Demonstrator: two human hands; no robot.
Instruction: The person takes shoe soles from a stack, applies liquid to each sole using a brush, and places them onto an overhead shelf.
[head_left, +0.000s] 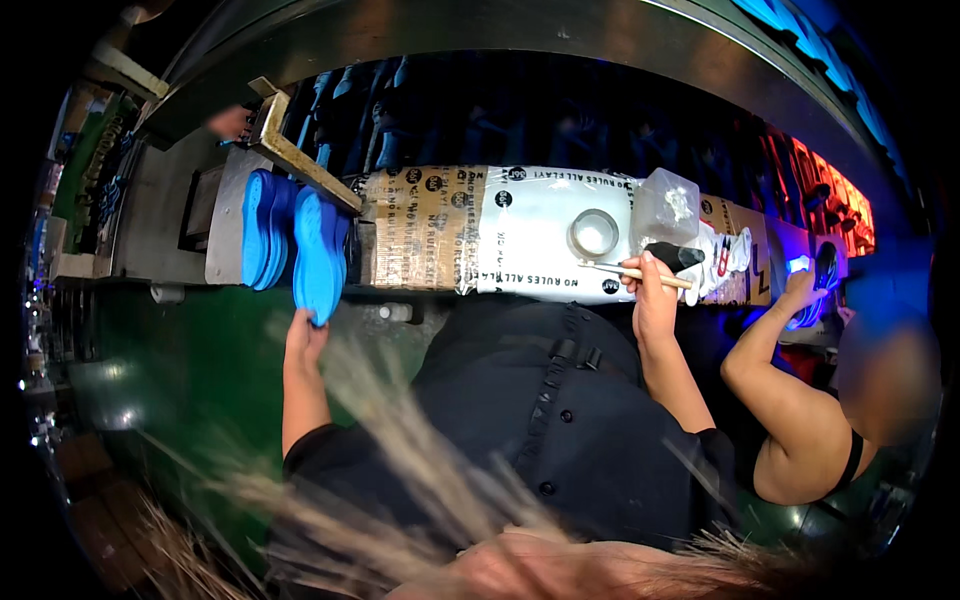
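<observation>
My left hand (305,338) is closed on the near end of a blue shoe sole (317,262), at the bench's near edge. Its far end lies over or against another sole. More blue soles (261,228) lie stacked just left of it. In my right hand (655,292), closed in a pen-like grip, is a thin brush (655,275) with a pale wooden handle. Its tip points left, near the white covering, below a round translucent jar (594,234). A black object (674,256) sits right behind my right fingers; its kind is unclear.
A clear plastic box (667,207) stands beyond my right hand, with crumpled white material (727,254) beside it. Printed sheeting (425,230) covers the bench. A metal bracket (290,150) rises by the soles. At right, a co-worker's arm (765,345) reaches toward a blue-lit spot.
</observation>
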